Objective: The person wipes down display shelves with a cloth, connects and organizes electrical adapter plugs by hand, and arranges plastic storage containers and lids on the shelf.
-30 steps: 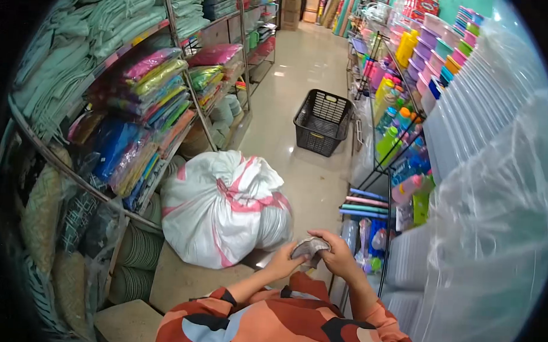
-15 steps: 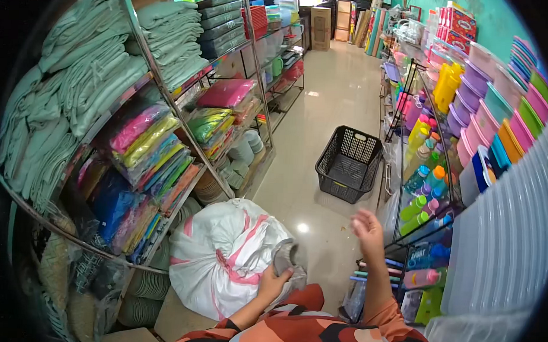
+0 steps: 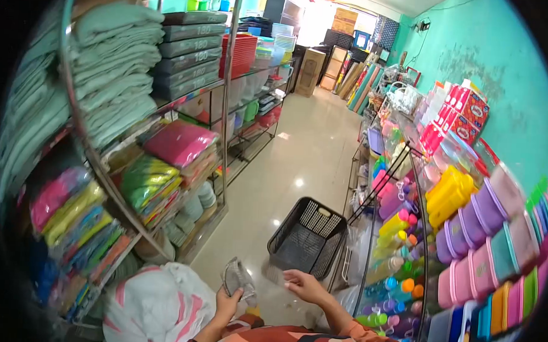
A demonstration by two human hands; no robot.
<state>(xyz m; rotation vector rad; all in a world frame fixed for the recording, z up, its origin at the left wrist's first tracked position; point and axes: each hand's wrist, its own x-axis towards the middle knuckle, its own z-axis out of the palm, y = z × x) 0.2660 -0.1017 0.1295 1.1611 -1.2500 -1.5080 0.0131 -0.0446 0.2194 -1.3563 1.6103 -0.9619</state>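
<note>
My left hand (image 3: pixel 227 305) is closed round a crumpled, see-through grey plastic piece (image 3: pixel 239 277), held upright beside the white sack. Its exact kind does not show. To its right, my right hand (image 3: pixel 305 288) has its fingers bent together in front of the black plastic basket (image 3: pixel 277 238). At those fingertips is a smeared, greyish translucent shape (image 3: pixel 274 275); I cannot tell what it is. The basket stands on the floor just beyond both hands, with perforated walls and a handle slot. A white sack with pink stripes (image 3: pixel 155 302) bulges at my lower left.
On the left, a metal-framed shelf (image 3: pixel 227 103) carries folded pale cloths, packaged colourful goods and red trays (image 3: pixel 237 56). The right rack (image 3: pixel 425 248) holds bottles and stacked plastic containers (image 3: pixel 477 238). Between them a shiny tiled aisle (image 3: pixel 293 150) leads to boards at the back.
The view has tilted up and turned, so the basket appears lower and nearer. My right hand has come in toward the left one, a blurred shape now at its fingertips. My left keeps its grip.
</note>
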